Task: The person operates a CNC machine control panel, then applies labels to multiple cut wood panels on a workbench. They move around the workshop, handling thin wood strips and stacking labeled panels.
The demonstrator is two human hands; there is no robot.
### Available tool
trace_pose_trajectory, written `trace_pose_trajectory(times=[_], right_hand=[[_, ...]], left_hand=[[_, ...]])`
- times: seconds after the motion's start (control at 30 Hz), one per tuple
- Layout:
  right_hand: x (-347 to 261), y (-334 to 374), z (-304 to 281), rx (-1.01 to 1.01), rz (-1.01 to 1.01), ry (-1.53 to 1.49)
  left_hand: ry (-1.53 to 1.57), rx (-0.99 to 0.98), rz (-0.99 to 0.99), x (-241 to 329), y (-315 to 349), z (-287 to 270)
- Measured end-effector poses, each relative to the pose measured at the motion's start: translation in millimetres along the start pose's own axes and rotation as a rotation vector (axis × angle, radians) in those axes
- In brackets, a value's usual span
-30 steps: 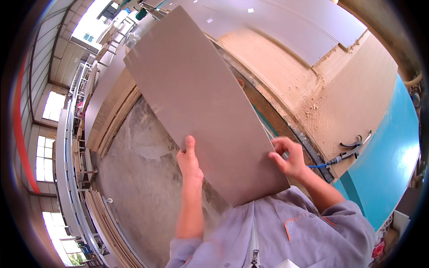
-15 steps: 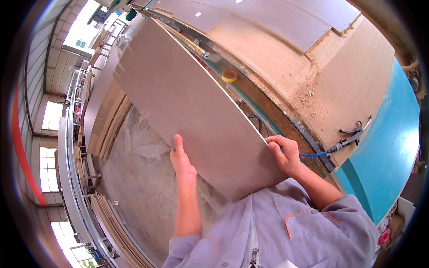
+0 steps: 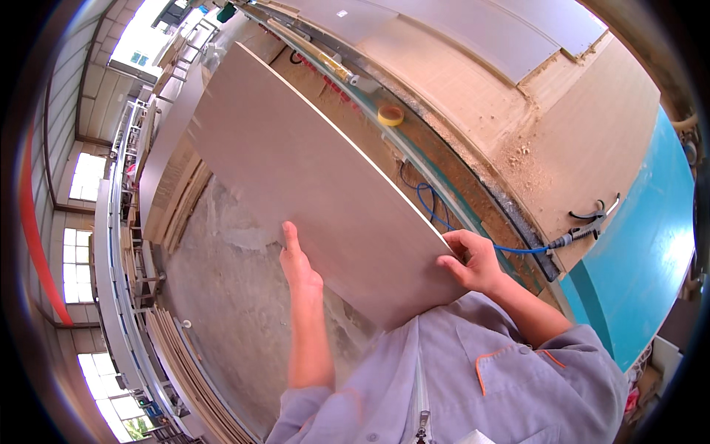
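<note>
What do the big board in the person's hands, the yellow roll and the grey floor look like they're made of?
Board: probably wood-based, with a smooth matte brown-grey facing; its long edge is pale, but the core is hidden.
Yellow roll: perhaps plastic adhesive tape, judging by its ring shape.
Floor: likely bare concrete, dull and mottled with paler patches.

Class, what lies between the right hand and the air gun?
In the head view, a blue hose and dark strip lie between the right hand and air gun.

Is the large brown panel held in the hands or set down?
Held: the left hand grips one long edge of the panel, the right hand the opposite one.
</note>
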State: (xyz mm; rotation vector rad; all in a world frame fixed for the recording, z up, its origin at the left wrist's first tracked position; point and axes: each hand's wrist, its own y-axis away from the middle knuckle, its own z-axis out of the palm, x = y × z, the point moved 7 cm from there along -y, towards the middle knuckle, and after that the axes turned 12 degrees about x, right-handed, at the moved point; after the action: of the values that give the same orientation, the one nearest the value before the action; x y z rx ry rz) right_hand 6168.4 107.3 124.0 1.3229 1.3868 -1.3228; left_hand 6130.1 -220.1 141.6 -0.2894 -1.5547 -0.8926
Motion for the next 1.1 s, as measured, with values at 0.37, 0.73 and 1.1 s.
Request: trace_pose_trajectory(times=[0.37, 0.73, 1.1], right_hand=[[3.0, 33.3, 45.7, 0.036, 0.151, -0.143], [-9.7, 79.8, 110.6, -0.191, 0.141, -0.173], [-23.2, 66.8, 182.3, -0.241, 0.296, -0.221]], left_hand=[[0.054, 0.022, -0.029, 3.4, -28.2, -60.4], [0.121, 0.052, -0.052, 11.2, -65.9, -162.4], [0.257, 0.099, 0.025, 50.9, -106.9, -239.8]])
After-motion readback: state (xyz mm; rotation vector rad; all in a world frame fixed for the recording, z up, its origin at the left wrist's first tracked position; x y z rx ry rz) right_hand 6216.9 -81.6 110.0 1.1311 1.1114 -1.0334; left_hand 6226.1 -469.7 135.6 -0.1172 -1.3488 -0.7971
